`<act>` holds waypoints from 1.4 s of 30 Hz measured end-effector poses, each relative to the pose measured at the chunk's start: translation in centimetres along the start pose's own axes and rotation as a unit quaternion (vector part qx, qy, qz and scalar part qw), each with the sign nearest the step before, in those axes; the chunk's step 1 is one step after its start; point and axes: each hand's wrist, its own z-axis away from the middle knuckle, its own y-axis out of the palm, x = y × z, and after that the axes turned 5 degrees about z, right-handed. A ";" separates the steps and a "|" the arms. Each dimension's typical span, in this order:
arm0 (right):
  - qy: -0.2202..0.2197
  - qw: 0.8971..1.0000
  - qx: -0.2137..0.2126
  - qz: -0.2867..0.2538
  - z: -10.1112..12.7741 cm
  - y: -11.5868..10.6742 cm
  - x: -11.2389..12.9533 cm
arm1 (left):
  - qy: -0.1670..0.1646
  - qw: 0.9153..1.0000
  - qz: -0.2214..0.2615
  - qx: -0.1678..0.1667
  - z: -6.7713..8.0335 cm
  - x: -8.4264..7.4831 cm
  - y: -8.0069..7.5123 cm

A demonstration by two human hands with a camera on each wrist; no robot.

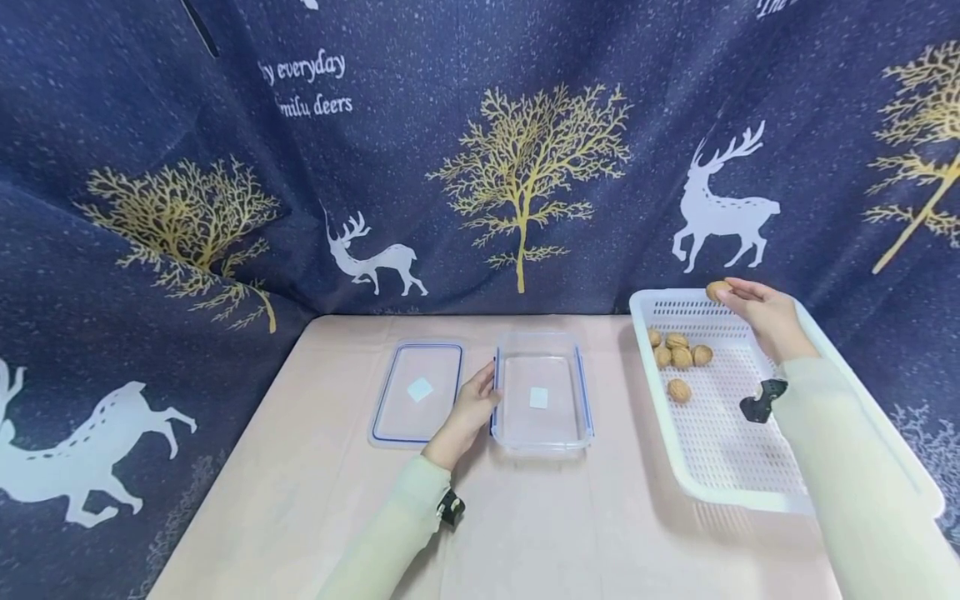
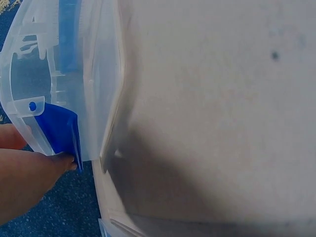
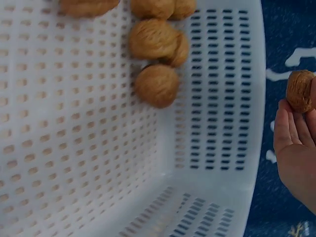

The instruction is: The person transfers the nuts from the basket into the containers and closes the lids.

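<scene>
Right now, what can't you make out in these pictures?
- Left hand fingertips, head view: hidden behind the clear container wall.
- Clear container, left wrist view: cut off by the frame edges, blurred.
- Right hand, right wrist view: cut off by the right edge, walnut partly too.

The box was clear, glossy plastic with blue clips, as was the lid at its 9 o'clock. The basket was white perforated plastic, smooth. The walnuts looked rough and matt. The table was matt beige; the backdrop was printed cloth.
</scene>
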 end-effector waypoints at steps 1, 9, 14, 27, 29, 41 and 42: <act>0.003 1.000 0.000 -0.003 0.0 0.1 0.3 | 0.000 1.000 -0.001 -0.001 0.0 0.0 0.0; 0.008 0.999 0.009 -0.041 0.2 1.1 1.9 | 0.003 1.000 -0.002 -0.009 0.1 0.0 0.0; -0.009 0.997 0.019 -0.074 0.5 2.0 2.8 | 0.006 1.000 0.003 -0.008 0.1 0.0 0.0; -0.017 0.998 0.031 -0.061 1.5 4.9 5.7 | 0.015 1.000 0.001 -0.004 0.1 0.1 0.0; -0.019 0.998 0.031 -0.052 1.7 5.4 6.0 | 0.025 1.000 -0.008 -0.004 0.1 0.2 0.1; -0.006 0.993 0.040 -0.111 4.0 8.3 8.6 | 0.007 1.000 0.003 0.009 0.5 -0.5 0.0; -0.004 0.993 0.039 -0.115 4.3 8.5 8.8 | 0.007 1.000 0.003 0.009 0.5 -0.5 0.1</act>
